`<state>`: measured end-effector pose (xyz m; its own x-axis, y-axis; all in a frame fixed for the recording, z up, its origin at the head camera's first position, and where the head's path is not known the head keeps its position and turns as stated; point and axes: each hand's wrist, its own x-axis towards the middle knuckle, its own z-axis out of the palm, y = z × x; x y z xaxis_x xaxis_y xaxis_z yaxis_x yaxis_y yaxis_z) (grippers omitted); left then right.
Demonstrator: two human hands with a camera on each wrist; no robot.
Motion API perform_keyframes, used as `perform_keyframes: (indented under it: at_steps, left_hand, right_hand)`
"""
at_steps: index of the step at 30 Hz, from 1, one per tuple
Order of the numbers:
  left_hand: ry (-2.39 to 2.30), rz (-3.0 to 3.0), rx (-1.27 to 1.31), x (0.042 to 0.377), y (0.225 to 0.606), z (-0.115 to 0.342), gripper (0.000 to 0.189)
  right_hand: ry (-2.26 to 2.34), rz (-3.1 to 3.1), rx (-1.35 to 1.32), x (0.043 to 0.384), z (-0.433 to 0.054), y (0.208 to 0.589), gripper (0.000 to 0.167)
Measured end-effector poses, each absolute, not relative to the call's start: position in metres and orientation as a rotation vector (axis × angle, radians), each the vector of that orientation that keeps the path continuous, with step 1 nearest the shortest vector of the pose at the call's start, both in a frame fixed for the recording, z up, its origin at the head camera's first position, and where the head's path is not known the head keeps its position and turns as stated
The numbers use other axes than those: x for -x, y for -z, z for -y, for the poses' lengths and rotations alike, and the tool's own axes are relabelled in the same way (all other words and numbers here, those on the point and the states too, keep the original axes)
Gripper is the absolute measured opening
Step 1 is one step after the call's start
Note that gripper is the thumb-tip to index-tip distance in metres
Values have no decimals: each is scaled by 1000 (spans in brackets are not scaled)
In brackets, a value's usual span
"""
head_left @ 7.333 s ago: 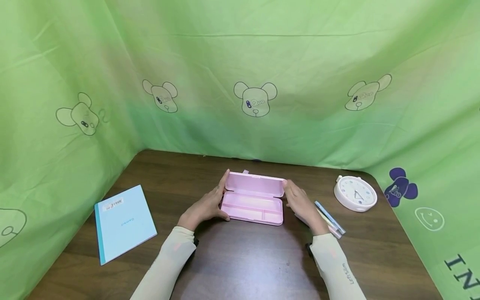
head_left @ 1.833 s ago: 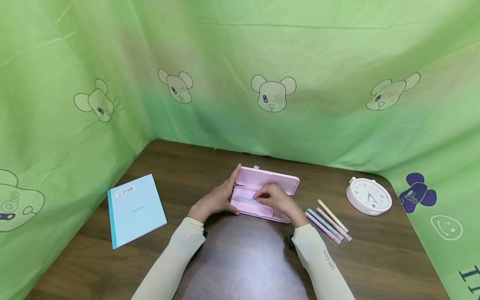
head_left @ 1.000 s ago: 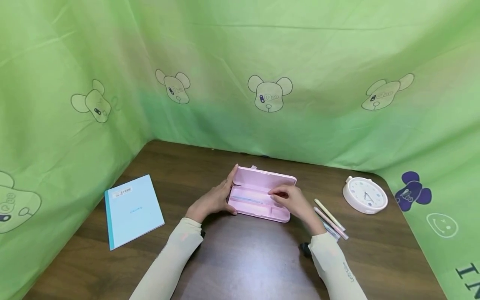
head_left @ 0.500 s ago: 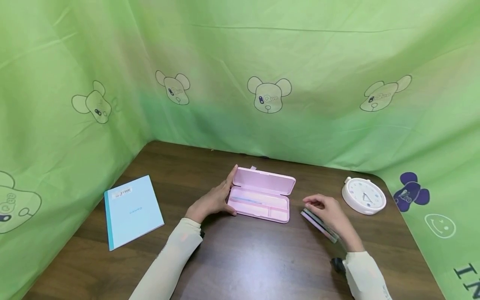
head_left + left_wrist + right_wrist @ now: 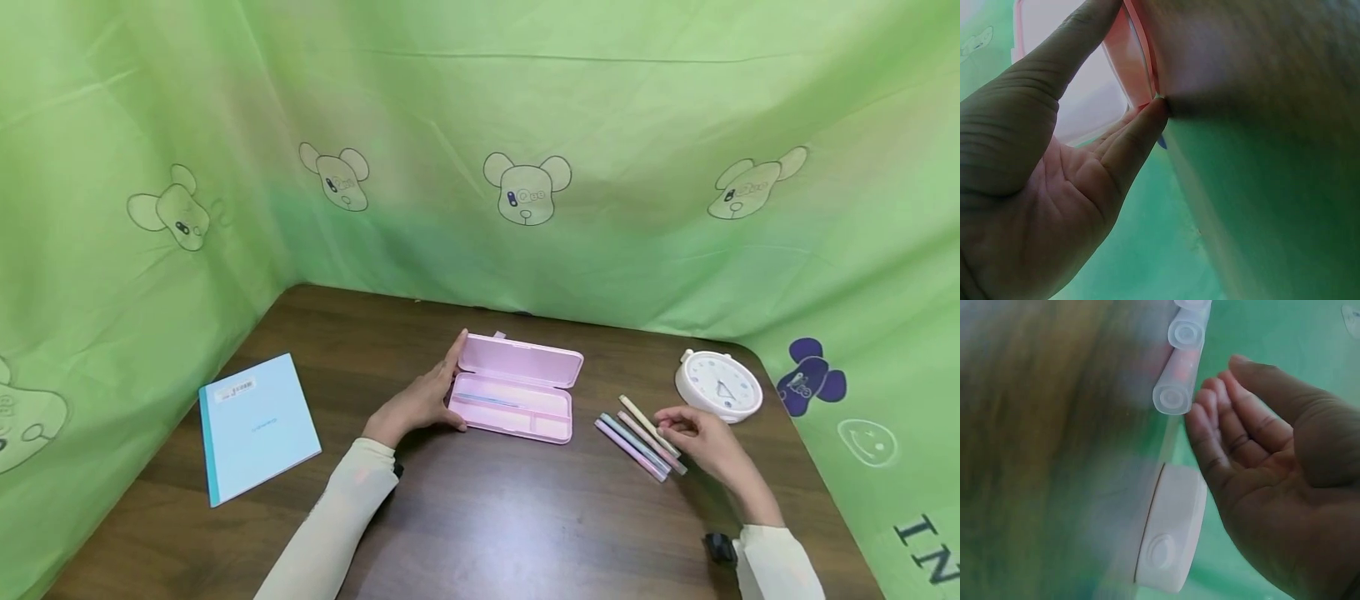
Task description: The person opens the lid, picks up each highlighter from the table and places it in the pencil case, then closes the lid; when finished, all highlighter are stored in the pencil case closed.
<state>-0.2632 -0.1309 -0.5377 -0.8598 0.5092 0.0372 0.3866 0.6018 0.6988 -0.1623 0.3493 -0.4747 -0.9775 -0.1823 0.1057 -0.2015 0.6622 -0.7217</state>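
A pink pencil case (image 5: 551,427) lies open on the table, its lid (image 5: 517,360) raised at the back. My left hand (image 5: 416,404) holds its left end, thumb at the front corner and fingers up against the lid. Inside, a slim blue pen (image 5: 487,401) lies in the long compartment. To the right are a yellow pen (image 5: 636,411), a pink pen (image 5: 637,430), a blue-grey pen (image 5: 632,438) and a purple pen (image 5: 624,445), side by side. My right hand (image 5: 708,450) is at the yellow pen's near end, fingers bent, thumb apart from them in the right wrist view.
A white round clock (image 5: 718,383) stands behind my right hand. At the left lies a light blue notebook (image 5: 262,442). A green curtain (image 5: 420,225) with bear prints hangs along the back and sides of the brown table (image 5: 487,517).
The case was bare inside at first; the blue pen now lies in it. My right hand has left the case and moved right to the pens. My left hand stays at the case.
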Motion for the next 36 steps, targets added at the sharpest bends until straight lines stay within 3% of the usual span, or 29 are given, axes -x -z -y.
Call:
perform_keyframes:
  at_steps: [26, 36]
  left_hand:
    - [-1105, -2638, -746, 226, 475, 125, 153]
    - [-1093, -2668, -790, 235, 491, 127, 155]
  right_hand:
    - [-1293, 2949, -278, 165, -357, 478, 14]
    - [-1249, 2971, -245, 165, -356, 475, 13]
